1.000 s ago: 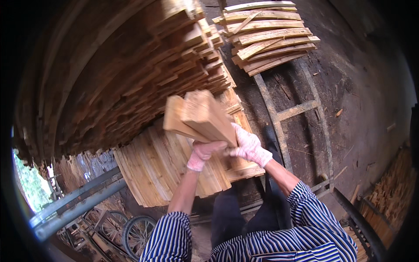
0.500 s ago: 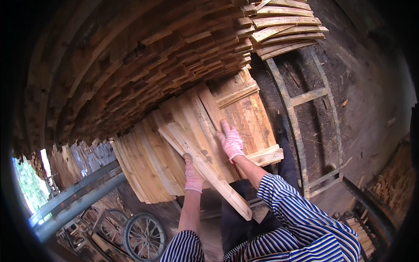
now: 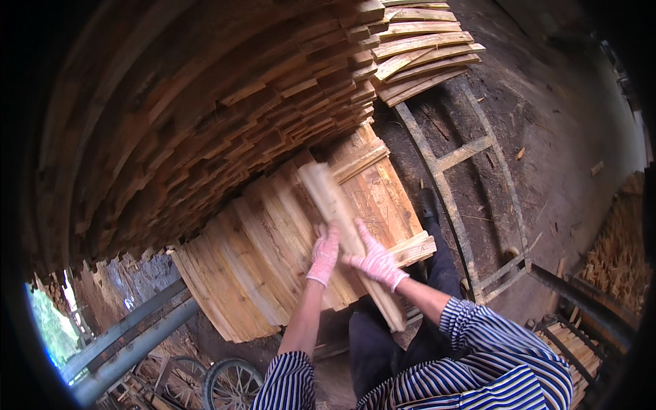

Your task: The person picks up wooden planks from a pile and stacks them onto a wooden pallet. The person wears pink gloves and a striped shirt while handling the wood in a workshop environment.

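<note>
A loose wooden plank (image 3: 339, 210) slants across a row of boards, blurred by motion, its lower end jutting out over my legs. My left hand (image 3: 324, 254), in a pink and white glove, closes on the plank's left edge. On its right edge my gloved right hand (image 3: 377, 261) grips it, with the thumb side against the wood. Beneath lie boards side by side (image 3: 256, 239), their near ends uneven. To the right, two crosswise wooden strips (image 3: 359, 160) rest on the flat wood.
A tall stack of boards (image 3: 273, 102) looms along the far left side. More planks (image 3: 427, 48) are piled at the far end of a metal frame (image 3: 465, 154) on the right. Metal rails (image 3: 130, 342) and a spoked wheel (image 3: 232, 386) are at lower left.
The plank has moved right and turned steeper. My left hand has shifted right with it; my right hand has left the boards and come down onto the plank.
</note>
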The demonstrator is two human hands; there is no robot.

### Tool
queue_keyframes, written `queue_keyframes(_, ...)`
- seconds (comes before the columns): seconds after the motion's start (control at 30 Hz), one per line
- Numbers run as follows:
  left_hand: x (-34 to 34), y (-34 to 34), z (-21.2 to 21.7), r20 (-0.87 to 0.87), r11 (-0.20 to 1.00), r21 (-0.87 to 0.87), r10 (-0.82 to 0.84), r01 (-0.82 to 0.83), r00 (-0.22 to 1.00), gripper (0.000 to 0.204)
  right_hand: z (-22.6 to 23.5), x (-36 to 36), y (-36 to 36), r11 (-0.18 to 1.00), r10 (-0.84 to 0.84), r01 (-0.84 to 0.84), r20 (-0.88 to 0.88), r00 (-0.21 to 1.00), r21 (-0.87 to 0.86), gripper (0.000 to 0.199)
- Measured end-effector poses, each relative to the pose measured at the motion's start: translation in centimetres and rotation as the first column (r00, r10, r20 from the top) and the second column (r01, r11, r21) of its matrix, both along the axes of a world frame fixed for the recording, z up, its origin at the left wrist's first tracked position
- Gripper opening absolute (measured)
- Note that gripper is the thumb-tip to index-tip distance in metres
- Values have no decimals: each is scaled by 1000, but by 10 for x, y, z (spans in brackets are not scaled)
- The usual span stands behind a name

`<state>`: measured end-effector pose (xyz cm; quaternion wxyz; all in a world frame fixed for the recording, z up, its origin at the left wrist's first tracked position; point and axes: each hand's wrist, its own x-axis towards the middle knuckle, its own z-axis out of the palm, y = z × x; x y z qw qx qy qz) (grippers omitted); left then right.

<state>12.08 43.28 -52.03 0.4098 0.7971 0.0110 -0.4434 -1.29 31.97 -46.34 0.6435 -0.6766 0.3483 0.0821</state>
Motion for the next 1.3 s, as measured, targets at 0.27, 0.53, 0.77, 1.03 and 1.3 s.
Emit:
queue_keyframes(0.27,37,0,-42,282,653,639,-690,406,667,120,-88,46,-51,837,142,-186,-123,982,-515,88)
queue_keyframes(0.53,-4,-209,10,466,945,16,-297,328,833,80,-126,12,-84,943,-123,66,156,980,326,87)
queue_keyframes(0.77,82,-505,-24,713,761,335,-590,555,379,141,-112,-51,-231,998,-43,48,-124,991,37,84)
queue_keyframes(1.03,158,-651,-59,398,360,822,-917,441,5,139,-165,-100,-411,955,-295,288,-162,942,-67,78)
queue_keyframes(1.3,156,-626,-51,433,412,668,-892,620,127,103,-145,-19,-487,910,-391,376,58,919,175,89)
